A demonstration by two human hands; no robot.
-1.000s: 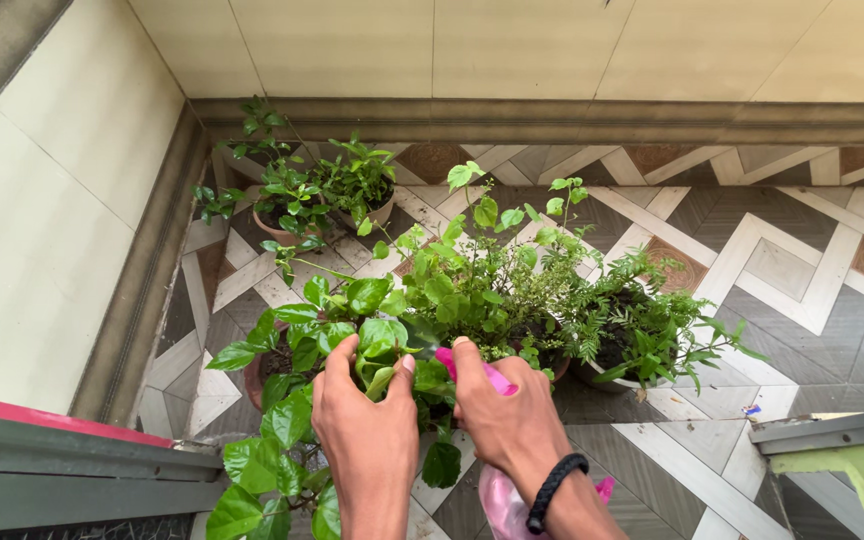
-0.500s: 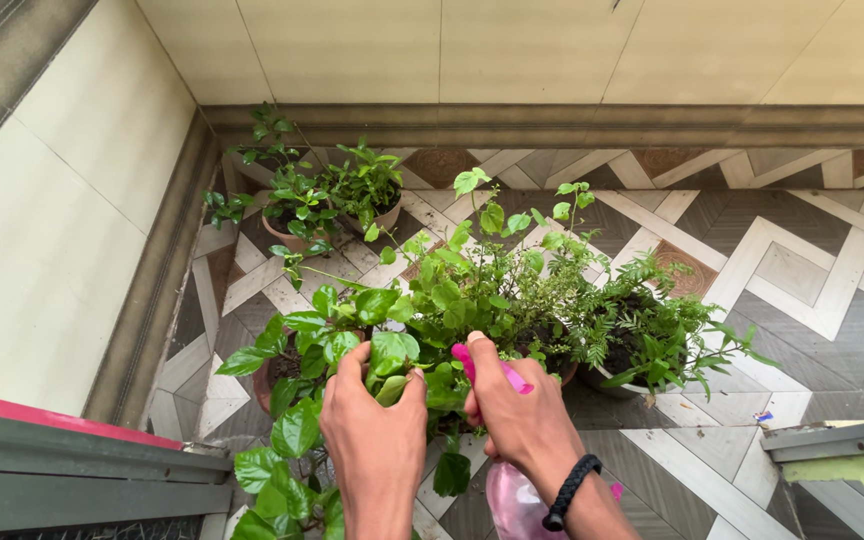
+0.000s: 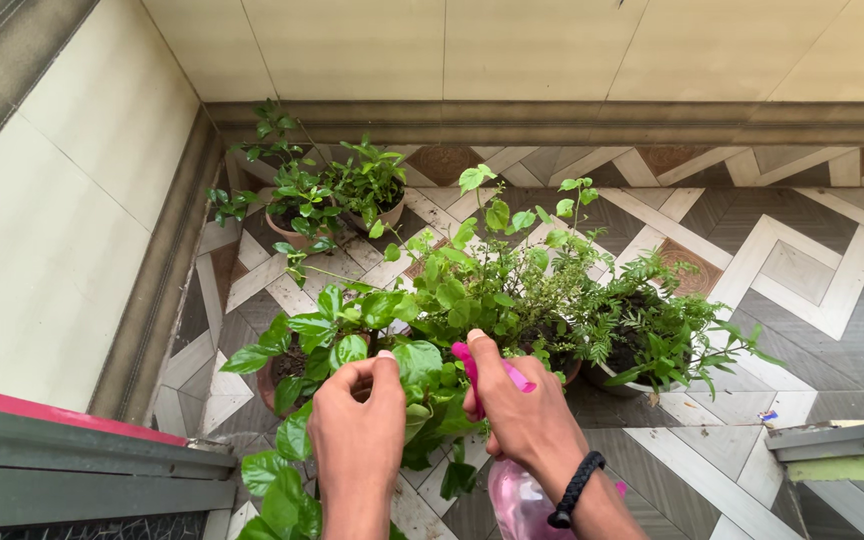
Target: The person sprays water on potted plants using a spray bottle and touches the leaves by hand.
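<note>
My right hand [image 3: 522, 415] grips a pink spray bottle [image 3: 514, 500], with a finger on its pink trigger head [image 3: 472, 362]; a black bracelet is on that wrist. My left hand [image 3: 357, 430] pinches a broad green leaf [image 3: 417, 362] of the nearest potted plant [image 3: 322, 335], fingers closed on it. The nozzle points at the leafy plants in front of my hands. The bottle's lower part is cut off by the frame edge.
Several potted plants stand on a grey, white and brown zigzag tiled floor [image 3: 792, 260]: two pots at the back left [image 3: 327, 200], a ferny one [image 3: 642, 340] at right. Cream tiled walls close the left and far sides. A green ledge [image 3: 852, 470] is at lower right.
My left hand has shifted from cupping the leaves to pinching one broad leaf, fingers drawn together. My right hand and the bottle have barely moved.
</note>
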